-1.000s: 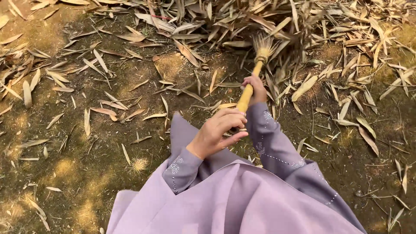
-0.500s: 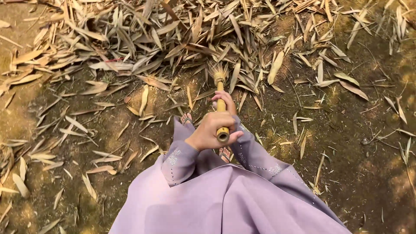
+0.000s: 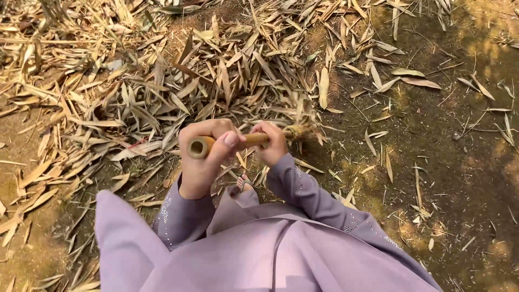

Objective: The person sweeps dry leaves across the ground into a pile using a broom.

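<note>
Closest to you is your purple dress (image 3: pixel 281 254), filling the bottom of the view from 5 to 7 o'clock. Two long purple sleeves come up out of it, dotted with tiny shiny beads.

Your left sleeve (image 3: pixel 181 208) goes up toward 11 o'clock. Your left hand (image 3: pixel 205 154) is wrapped around the near end of a bamboo broom handle (image 3: pixel 227 143). The fingers are curled tight and pressed together over the top of the stick, and your thumb lies along the front of it. The hollow round end of the handle sticks out just past your fist, at 9 o'clock from it.

Your right sleeve (image 3: pixel 319 203) runs from 4 o'clock up to the middle. Your right hand (image 3: pixel 272 143) grips the same handle just beside the left hand, at its 3 o'clock. These fingers are curled shut around the stick too. A short bit of yellow handle shows between your two fists.

Peeking out under your hands, between the sleeves, is one foot in a sandal (image 3: pixel 243 184).

The handle lies almost flat, from 9 to 3 o'clock. Past your right hand is the broom head (image 3: pixel 300 131), a bundle of straw. It is blurry and sits among the leaves.

Farther out, a thick heap of dry bamboo leaves (image 3: pixel 162 86) covers the ground from 9 to 12 o'clock. At 1 to 3 o'clock is dark dirt (image 3: pixel 448 151) with only a few leaves on it.
</note>
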